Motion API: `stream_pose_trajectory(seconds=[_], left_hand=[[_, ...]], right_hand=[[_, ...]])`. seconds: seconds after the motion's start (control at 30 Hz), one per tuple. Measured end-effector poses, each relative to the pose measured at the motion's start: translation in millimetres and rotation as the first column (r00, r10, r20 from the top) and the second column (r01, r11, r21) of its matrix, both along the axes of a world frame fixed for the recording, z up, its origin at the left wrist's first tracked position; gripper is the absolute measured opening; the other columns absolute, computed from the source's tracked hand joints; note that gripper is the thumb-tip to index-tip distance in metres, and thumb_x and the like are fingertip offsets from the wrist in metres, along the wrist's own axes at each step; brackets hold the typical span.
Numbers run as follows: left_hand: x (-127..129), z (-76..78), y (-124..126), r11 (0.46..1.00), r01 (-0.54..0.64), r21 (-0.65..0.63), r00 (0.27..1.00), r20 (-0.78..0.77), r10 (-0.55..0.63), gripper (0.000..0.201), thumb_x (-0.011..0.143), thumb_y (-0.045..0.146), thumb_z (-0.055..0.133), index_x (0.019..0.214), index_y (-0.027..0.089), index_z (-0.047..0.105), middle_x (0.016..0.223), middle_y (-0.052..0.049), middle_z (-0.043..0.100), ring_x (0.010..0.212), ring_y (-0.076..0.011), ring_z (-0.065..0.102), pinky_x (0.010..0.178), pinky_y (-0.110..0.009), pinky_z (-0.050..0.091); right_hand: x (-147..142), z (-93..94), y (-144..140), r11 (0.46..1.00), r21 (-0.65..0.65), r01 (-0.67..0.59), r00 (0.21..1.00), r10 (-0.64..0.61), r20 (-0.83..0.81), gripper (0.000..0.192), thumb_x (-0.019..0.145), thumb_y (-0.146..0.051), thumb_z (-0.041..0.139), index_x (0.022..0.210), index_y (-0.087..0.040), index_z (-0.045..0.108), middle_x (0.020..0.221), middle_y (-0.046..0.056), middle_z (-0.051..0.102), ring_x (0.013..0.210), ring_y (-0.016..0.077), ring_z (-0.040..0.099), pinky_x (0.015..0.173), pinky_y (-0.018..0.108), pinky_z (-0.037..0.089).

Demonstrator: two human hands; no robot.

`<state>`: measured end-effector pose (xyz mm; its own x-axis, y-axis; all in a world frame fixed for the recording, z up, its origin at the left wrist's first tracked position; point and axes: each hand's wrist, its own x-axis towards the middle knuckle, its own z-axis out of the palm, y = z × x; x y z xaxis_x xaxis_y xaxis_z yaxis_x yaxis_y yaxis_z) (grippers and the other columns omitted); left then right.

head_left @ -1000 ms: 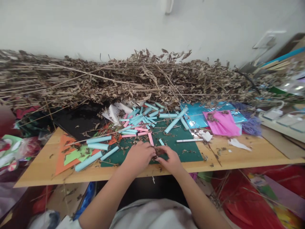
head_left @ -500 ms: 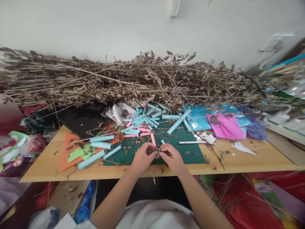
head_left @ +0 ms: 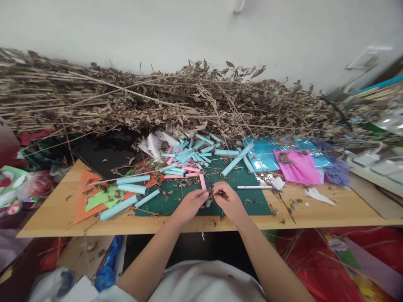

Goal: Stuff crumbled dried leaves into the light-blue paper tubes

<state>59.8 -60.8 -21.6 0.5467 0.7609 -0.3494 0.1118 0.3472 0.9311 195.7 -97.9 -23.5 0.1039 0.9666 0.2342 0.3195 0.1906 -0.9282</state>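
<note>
Above the front part of a dark green mat [head_left: 252, 203], my two hands meet fingertip to fingertip. My left hand [head_left: 191, 206] is closed, thumb and fingers pinched at a short light blue paper tube [head_left: 208, 203], most of which the fingers hide. My right hand [head_left: 229, 203] pinches brown dried leaves [head_left: 211, 193] at the tube's upper end. Just beyond the fingertips lies a pink paper tube [head_left: 202, 181]. Farther back is a pile of blue and pink paper tubes [head_left: 185, 155], with leaf crumbs scattered around.
A long heap of dried stalks and leaves [head_left: 157, 98] runs along the wall. Larger blue tubes [head_left: 119, 207] lie at left by orange paper [head_left: 82, 197]. At right are a white stick [head_left: 254, 187], pink tissue paper [head_left: 299, 167] and a power strip [head_left: 378, 165].
The small blue tube, earlier seen just beyond my fingers, now shows below them. My right hand has lifted slightly and curled over the leaves. The view has shifted a little.
</note>
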Motion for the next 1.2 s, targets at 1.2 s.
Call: stream_pose_trajectory(seconds=[1.2], left_hand=[[-21, -4.7, 1, 0.538, 0.192, 0.821, 0.980, -0.191, -0.058, 0.024, 0.073, 0.018, 0.049, 0.096, 0.019, 0.056, 0.101, -0.008, 0.058, 0.094, -0.0149, 0.052, 0.083, -0.034, 0.042]], right_hand=[[16, -1.1, -14, 0.953, 0.252, -0.171, 0.870, 0.026, 0.493, 0.019, 0.076, -0.013, 0.041, 0.084, -0.021, 0.056, 0.084, 0.006, 0.050, 0.082, 0.0172, 0.047, 0.071, 0.033, 0.042]])
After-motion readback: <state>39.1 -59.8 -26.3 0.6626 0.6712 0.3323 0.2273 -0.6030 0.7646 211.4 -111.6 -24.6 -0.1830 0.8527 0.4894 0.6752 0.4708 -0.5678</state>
